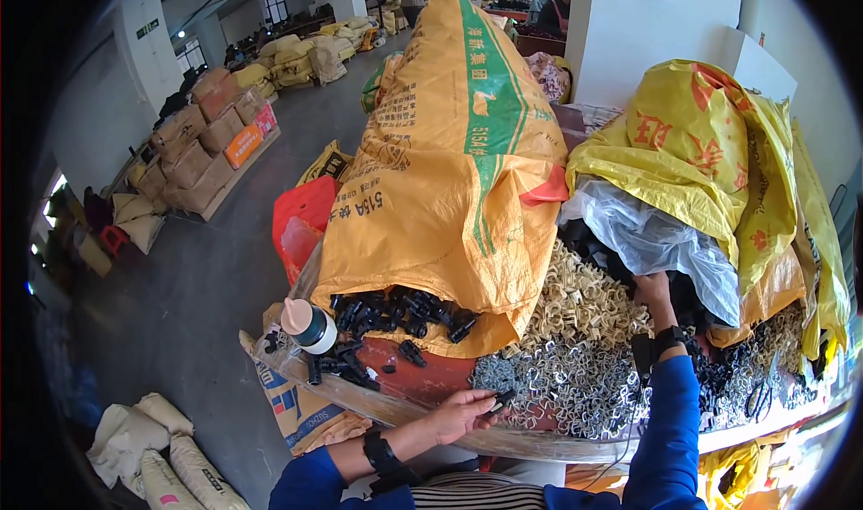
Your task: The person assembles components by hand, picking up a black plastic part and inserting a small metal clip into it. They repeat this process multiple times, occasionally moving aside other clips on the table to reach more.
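Near the table's front edge, my left hand (pixel 458 416) pinches a small black plastic part (pixel 502 403) between thumb and fingers. That part is too small to make out fully. My right hand (pixel 651 289) reaches away from me to the mouth of a yellow sack (pixel 674 155). Its fingers are hidden among dark pieces beside the clear plastic liner (pixel 620 231). Left of the right hand lies a heap of cream-coloured plastic pieces (pixel 580 308). Silver metal hooks (pixel 575 389) spread between my two arms, with a small pile of tiny grey pieces (pixel 494 372) by the left hand.
A tall orange woven sack (pixel 431 213) spills black plastic fittings (pixel 395 314) onto the red tabletop (pixel 422 384). A cup with a pink lid (pixel 310 326) stands at the left edge. Black scissors (pixel 760 400) lie at the right. Cardboard boxes (pixel 193 155) and filled sacks (pixel 193 474) stand on the floor.
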{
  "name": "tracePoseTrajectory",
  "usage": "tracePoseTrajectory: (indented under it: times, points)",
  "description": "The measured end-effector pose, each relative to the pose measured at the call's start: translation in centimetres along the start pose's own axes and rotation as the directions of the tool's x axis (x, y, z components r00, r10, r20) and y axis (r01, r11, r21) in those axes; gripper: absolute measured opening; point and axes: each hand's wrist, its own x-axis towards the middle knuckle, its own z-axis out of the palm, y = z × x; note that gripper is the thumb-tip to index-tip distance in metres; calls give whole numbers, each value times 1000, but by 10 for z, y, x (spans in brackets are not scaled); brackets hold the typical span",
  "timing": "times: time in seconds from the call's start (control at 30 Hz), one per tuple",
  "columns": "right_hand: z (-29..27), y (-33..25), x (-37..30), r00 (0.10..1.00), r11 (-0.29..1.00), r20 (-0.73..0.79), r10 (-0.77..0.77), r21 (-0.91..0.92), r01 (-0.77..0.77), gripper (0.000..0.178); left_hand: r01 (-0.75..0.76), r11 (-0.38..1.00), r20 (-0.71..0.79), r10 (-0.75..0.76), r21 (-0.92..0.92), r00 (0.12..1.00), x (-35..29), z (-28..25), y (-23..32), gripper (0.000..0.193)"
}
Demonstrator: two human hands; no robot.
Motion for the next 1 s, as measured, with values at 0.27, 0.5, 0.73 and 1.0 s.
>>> tracePoseTrajectory:
  times: [0.27, 0.5, 0.73, 1.0]
  points:
    - [37, -8, 1, 894, 895, -192, -404, -287, 343, 50, -2, 1000, -30, 1, -19, 1000, 2, 2, 0, 29]
    - [14, -46, -44, 994, 974, -66, -85, -217, 69, 42, -37, 997, -65, 33, -67, 997, 2, -1, -4, 21]
    - [-4, -92, -101, 866, 771, -138, -481, -537, 342, 35, -65, 997, -20, 64, -50, 998, 1, -1, -3, 21]
    - [-2, -152, -134, 880, 822, -31, -474, -376, 429, 30, -134, 991, -54, 133, -3, 990, -5, 4, 0, 19]
